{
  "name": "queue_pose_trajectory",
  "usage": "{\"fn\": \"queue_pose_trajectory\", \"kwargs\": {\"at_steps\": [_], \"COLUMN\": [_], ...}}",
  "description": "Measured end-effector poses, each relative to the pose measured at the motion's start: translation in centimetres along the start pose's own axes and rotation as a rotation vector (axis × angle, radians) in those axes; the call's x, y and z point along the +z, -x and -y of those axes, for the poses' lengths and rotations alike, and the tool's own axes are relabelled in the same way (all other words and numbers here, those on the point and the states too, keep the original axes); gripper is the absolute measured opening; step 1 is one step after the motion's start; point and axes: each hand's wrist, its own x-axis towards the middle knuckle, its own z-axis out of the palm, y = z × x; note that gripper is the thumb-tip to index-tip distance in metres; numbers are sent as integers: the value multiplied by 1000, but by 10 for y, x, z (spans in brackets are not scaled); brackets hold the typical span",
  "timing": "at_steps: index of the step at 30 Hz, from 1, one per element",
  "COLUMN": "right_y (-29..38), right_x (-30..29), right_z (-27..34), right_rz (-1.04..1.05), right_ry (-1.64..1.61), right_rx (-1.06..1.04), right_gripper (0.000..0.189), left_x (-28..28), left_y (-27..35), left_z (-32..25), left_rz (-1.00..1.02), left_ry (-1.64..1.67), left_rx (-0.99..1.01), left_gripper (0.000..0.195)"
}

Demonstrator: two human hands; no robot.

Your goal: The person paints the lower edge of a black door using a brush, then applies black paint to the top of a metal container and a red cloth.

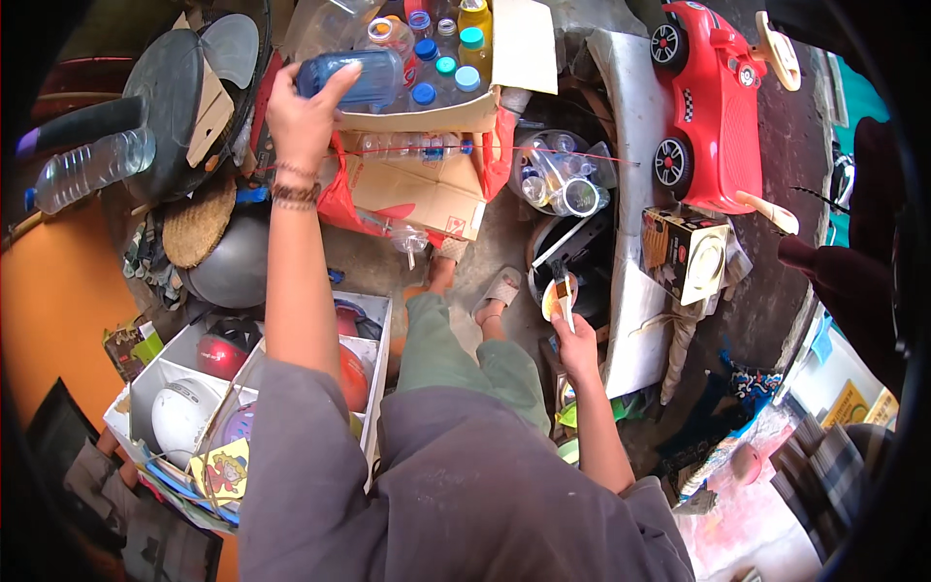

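Note:
My left hand (309,109) grips a blue translucent plastic bottle (364,77), tilted on its side at the near left edge of an open cardboard box (418,120). Several capped plastic bottles (472,38) stand in that box. My right hand (577,342), lower and to the right, holds a paintbrush (562,287) by its pale handle, dark bristles pointing away from me. A small round orange-and-white item (550,298) shows behind the brush; whether the hand holds it too I cannot tell. A clear bottle (407,145) lies below the box's near edge.
A tub of clear plastic cups (578,195) stands right of the box. Farther right are a red ride-on toy car (716,109) and a small printed carton (684,254). Helmets (185,418) fill a white divided shelf (171,356) at lower left. A large clear bottle (94,171) lies at far left.

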Motion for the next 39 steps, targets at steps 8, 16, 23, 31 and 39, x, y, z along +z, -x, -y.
{"fn": "queue_pose_trajectory", "kwargs": {"at_steps": [8,16,23,31,39], "right_y": [14,11,9,7,4], "right_x": [-4,-13,-15,-16,-15], "right_z": [28,9,-3,-9,-21], "right_rz": [43,-9,-6,-20,-17], "right_ry": [-124,-87,-55,-22,49], "right_rx": [-151,-116,-49,-52,-28], "right_gripper": [26,27,26,29,32], "left_x": [33,69,77,76,84], "left_y": [90,152,159,166,161], "left_z": [21,22,-2,-25,-12], "left_rz": [448,584,497,667,902], "left_ry": [1544,1761,1599,1713,1813], "left_rx": [-541,-758,-770,-710,-516], "left_gripper": [55,85,76,74,80]}}
